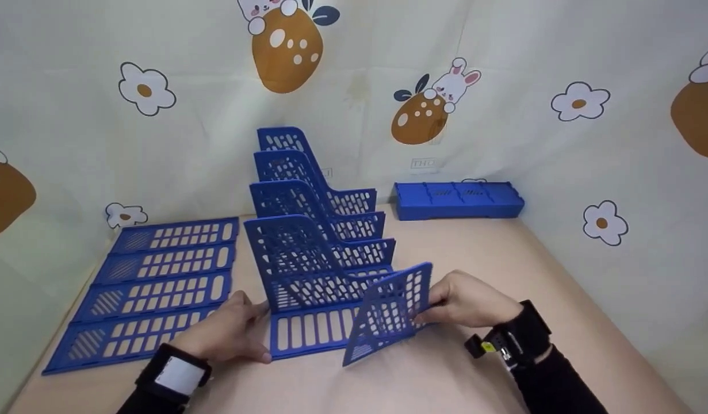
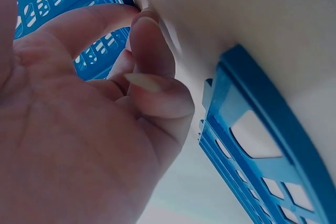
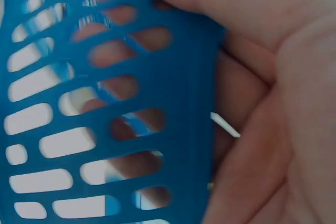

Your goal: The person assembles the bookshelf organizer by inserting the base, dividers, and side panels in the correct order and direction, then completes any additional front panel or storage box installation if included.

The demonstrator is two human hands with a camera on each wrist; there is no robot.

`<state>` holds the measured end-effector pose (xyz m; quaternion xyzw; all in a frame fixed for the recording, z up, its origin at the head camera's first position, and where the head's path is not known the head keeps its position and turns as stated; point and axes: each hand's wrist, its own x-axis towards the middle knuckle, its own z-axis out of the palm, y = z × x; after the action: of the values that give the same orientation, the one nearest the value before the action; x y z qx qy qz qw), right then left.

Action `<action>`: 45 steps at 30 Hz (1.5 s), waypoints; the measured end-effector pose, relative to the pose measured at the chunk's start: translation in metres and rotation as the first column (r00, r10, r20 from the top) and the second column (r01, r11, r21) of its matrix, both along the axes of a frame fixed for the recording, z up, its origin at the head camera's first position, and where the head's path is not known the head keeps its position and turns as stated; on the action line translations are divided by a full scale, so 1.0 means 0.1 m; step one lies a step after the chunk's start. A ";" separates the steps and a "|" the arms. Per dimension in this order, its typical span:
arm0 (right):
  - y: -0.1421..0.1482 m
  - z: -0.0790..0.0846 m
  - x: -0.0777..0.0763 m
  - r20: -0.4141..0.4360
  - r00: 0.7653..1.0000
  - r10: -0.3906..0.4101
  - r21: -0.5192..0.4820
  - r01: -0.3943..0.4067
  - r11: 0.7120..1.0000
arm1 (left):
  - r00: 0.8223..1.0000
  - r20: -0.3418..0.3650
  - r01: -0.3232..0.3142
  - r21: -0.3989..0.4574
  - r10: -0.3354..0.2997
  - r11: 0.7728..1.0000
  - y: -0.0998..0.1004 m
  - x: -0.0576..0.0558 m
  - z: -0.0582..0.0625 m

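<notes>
A blue plastic file rack (image 1: 290, 225) with several upright perforated dividers stands mid-table. At the left end of its slotted base (image 1: 313, 352), my left hand (image 1: 227, 330) holds the edge, thumb at the front corner. Curled fingers of that hand meet the base edge in the left wrist view. My right hand (image 1: 471, 299) grips a loose perforated divider panel (image 3: 191, 93) by its right edge, thumb on one face and fingers behind. That panel leans at an angle over the front right of the base. Whether its lower edge touches the base, I cannot tell.
Several flat blue slotted panels (image 1: 121, 270) lie in a column on the table's left side. A long blue box-shaped piece (image 1: 457, 206) sits at the back right. A patterned curtain (image 1: 354, 103) closes off the back and sides of the table.
</notes>
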<state>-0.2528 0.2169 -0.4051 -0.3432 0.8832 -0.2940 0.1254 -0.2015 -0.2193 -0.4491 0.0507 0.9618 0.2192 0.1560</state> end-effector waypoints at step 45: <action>1.00 0.18 -0.13 0.107 0.971 -0.216 0.130 0.201 0.971 | 1.000 -0.011 -0.009 0.045 0.010 0.999 0.00 0.03 0.00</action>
<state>-0.2660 0.3173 -0.3876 -0.2219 0.9211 -0.2728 0.1671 -0.1988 -0.2192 -0.4490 0.0508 0.9577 0.2413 0.1484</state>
